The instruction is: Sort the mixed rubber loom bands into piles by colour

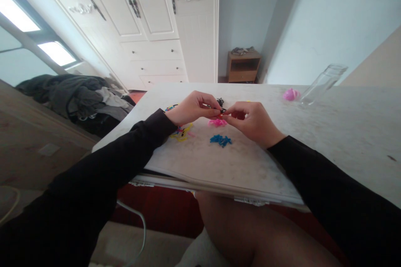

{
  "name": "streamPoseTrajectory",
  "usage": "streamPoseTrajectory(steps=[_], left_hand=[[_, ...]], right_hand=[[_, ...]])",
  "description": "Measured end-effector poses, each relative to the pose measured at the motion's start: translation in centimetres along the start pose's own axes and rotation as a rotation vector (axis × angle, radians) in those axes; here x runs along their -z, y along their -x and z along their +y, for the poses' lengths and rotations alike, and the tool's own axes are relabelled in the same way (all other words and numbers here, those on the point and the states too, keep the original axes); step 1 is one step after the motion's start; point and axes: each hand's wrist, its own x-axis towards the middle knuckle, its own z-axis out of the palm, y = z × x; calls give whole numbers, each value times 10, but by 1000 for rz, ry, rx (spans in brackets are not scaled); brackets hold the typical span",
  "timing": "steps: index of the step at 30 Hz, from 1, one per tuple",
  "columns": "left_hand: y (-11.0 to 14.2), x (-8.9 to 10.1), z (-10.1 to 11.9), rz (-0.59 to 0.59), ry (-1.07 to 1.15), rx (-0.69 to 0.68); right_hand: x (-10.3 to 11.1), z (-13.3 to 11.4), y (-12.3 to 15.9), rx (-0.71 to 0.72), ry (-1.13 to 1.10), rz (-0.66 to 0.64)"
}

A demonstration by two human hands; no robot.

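My left hand and my right hand meet fingertip to fingertip above the table. Both are pinched on a small dark piece with a reddish spot below it; its kind is too small to tell. Just behind the fingertips lies a pile of little black pieces. Below the hands sits a heap of pink pieces, partly covered by the fingers. Closer to me is a pile of small blue pieces. A mixed pile of yellow, pink and other coloured pieces is partly hidden by my left wrist.
On the white table, a clear glass bottle leans at the far right beside a round pink object. Dark clothes are heaped to the left. White cabinets and a small wooden stand stand beyond the table.
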Motion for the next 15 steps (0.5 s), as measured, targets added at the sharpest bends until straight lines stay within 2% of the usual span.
streamPoseTrajectory(steps=[5,15], left_hand=[[1,-1,0,-12,1,-24],[3,-3,2,-7,20,7]], right_hand=[[-2,2,1,12,-34,-8],[0,-4,1,-81,-4,56]])
